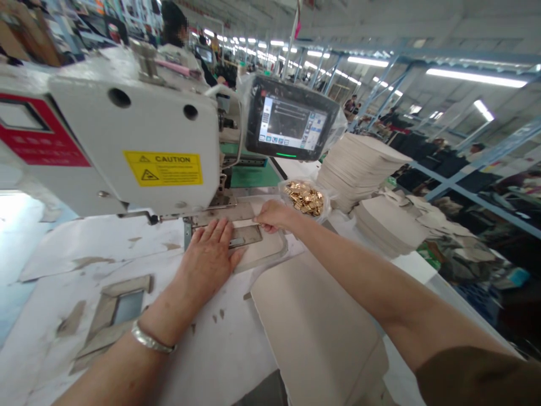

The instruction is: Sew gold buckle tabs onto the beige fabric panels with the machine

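My left hand (211, 251) lies flat, fingers stretched out, over the left part of a flat metal clamp plate with a rectangular window (249, 235). Beneath that plate is a beige panel (270, 248) with a rounded corner. A narrow pale strip (242, 223) runs along the plate's far side. At its right end my right hand (274, 216) is closed in a pinch, its fingertips on the strip. Both hands are just in front of the white sewing machine head (169, 129), whose needle area is mostly hidden.
Behind my right hand stands a tub of gold metal pieces (304, 197). Stacks of beige panels (359, 163) rise at the right, and more panels (313, 321) lie in front. A rectangular frame (114, 310) rests at left. A screen (291, 121) stands behind; people are farther back.
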`<action>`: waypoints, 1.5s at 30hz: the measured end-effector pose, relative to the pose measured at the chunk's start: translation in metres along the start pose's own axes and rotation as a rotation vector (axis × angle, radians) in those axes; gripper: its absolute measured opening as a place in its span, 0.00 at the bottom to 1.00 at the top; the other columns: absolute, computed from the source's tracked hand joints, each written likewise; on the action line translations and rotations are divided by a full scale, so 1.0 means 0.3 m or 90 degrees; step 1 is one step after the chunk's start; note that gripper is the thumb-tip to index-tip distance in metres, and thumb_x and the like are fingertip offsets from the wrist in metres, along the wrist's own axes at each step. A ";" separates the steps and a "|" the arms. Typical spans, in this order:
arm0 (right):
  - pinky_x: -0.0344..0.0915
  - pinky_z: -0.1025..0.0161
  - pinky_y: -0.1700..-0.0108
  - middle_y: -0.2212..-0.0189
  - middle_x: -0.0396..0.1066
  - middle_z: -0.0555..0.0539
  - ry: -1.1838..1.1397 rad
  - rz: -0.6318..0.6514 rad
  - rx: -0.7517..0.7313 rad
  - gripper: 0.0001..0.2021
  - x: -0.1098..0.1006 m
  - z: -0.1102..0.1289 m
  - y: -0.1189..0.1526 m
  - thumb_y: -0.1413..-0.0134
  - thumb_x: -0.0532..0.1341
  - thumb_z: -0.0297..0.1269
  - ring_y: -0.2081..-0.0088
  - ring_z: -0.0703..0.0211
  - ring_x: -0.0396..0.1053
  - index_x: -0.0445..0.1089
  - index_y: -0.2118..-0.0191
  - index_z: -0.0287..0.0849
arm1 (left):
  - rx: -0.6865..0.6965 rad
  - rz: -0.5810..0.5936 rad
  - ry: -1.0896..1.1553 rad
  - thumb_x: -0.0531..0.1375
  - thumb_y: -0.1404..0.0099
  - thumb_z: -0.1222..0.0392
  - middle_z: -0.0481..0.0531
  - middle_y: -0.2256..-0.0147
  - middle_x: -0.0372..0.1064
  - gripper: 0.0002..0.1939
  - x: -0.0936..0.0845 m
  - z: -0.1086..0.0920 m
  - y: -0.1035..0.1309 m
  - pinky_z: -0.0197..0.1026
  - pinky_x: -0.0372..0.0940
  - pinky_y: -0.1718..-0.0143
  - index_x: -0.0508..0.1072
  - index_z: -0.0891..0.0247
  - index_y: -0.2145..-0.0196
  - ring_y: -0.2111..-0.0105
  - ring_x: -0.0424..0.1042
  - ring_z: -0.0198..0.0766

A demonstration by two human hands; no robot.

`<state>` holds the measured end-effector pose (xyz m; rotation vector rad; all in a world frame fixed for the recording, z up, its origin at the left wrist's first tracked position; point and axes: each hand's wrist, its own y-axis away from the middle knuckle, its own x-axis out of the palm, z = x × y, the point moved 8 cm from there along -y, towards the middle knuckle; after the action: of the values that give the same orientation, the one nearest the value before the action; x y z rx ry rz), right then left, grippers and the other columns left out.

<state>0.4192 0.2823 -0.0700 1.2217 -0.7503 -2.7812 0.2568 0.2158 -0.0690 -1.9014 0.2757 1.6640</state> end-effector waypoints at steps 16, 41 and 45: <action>0.59 0.73 0.83 0.88 0.65 0.55 -0.132 0.063 0.010 0.13 0.023 -0.048 -0.002 0.44 0.64 0.31 0.87 0.70 0.62 0.64 0.76 0.38 | 0.013 -0.003 -0.004 0.55 0.33 0.54 0.62 0.57 0.71 0.18 -0.028 -0.114 -0.070 0.50 0.66 0.51 0.70 0.72 0.53 0.54 0.70 0.51; 0.48 0.72 0.86 0.88 0.64 0.53 -0.032 0.074 0.009 0.13 0.005 -0.028 -0.014 0.49 0.63 0.29 0.88 0.72 0.54 0.65 0.82 0.36 | -0.044 -0.030 -0.069 0.54 0.32 0.56 0.63 0.54 0.69 0.19 -0.061 0.049 0.059 0.51 0.65 0.50 0.68 0.73 0.49 0.54 0.69 0.53; 0.50 0.71 0.85 0.89 0.64 0.52 -0.033 0.059 0.016 0.11 0.031 0.006 -0.002 0.52 0.63 0.28 0.88 0.71 0.55 0.65 0.82 0.36 | -0.052 -0.020 -0.075 0.54 0.31 0.55 0.62 0.54 0.69 0.18 -0.074 0.096 0.084 0.51 0.65 0.51 0.68 0.71 0.50 0.55 0.69 0.52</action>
<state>0.4116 0.2819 -0.0757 1.0921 -0.8260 -2.7458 0.2154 0.2064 -0.0563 -1.8471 0.1320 1.7832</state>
